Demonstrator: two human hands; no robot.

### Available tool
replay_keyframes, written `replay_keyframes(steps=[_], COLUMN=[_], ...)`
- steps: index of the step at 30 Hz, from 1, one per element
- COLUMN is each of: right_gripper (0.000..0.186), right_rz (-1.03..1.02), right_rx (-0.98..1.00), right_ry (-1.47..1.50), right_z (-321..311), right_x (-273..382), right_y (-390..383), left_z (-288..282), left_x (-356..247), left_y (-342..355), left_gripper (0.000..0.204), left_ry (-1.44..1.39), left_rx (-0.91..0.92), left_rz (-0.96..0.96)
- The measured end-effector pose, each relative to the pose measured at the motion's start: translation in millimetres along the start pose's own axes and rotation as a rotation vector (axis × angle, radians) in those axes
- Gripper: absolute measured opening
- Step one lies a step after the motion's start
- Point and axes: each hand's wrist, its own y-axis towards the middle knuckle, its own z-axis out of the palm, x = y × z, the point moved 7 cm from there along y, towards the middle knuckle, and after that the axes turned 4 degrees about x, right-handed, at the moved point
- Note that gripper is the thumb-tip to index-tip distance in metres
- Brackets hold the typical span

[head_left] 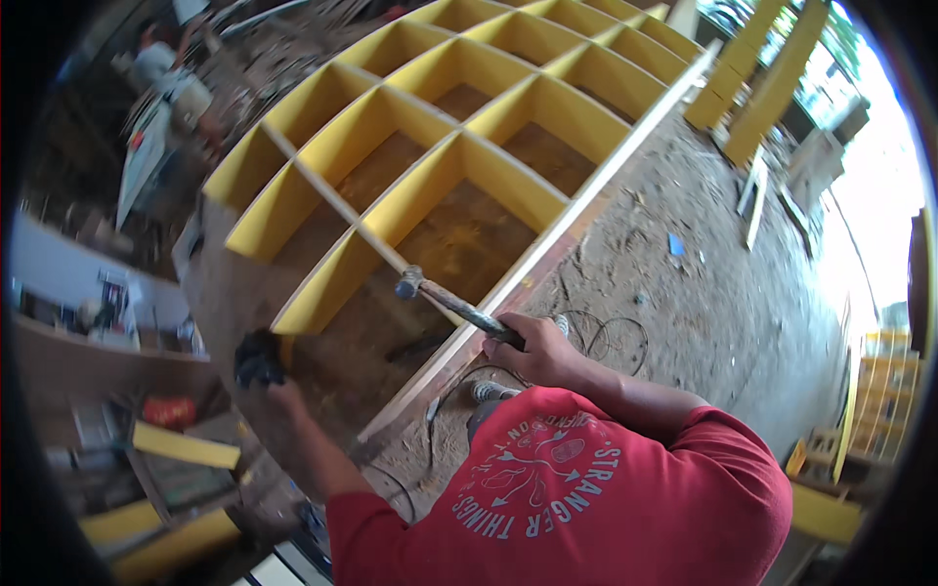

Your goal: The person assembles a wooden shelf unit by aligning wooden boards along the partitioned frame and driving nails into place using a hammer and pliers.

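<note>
My right hand [532, 347] is closed round the handle of a hammer [459, 313], whose metal head rests over or is held just above the yellow grid framework [508, 190] of curved slats and straight pieces. A pale wooden rail [596, 186] runs along the frame's near right side, beneath my right hand. At the lower left, my left hand [280, 389] is closed at a dark object [257, 359] that I cannot make out, beside the end of a yellow curved slat [311, 303].
A person [166, 73] stands among scrap wood at upper left. Long yellow boards [757, 88] lean at upper right. A cable [611, 356] lies coiled on the dusty floor [684, 283]. Yellow offcuts [186, 444] lie at lower left; yellow slatted frames [879, 391] stand at right.
</note>
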Motion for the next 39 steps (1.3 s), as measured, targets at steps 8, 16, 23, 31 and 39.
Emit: replay_keyframes(steps=[8,16,23,31,39], right_gripper=[0.029,0.023,0.021,0.065,0.064], right_rz=[0.180,0.247,0.183,0.387,0.407], right_rx=[-0.628,-1.037,-1.289,-1.310,-1.868], right_ry=[0.504,0.854,0.799,0.845,0.495], right_z=[-114.8,-194.4,-245.3,-248.1,-272.4], right_x=[-132.9,-320.7,-415.2,-322.6,-387.8], right_y=[-43.9,20.0,100.0,105.5,89.5], left_z=[-101.7,-219.8,-80.1,108.8,117.8], left_x=[-171.2,-474.5,-613.9,-609.0,-643.8], left_y=[42.3,-79.6,-176.6,-273.6,-290.1], left_gripper=[0.053,0.034,0.039,0.035,0.030], left_ry=[-0.581,-1.001,-1.058,-0.423,-0.128], left_rx=[-0.128,-0.034,0.159,0.393,0.524], left_rz=[-0.216,0.164,0.050,0.558,0.589])
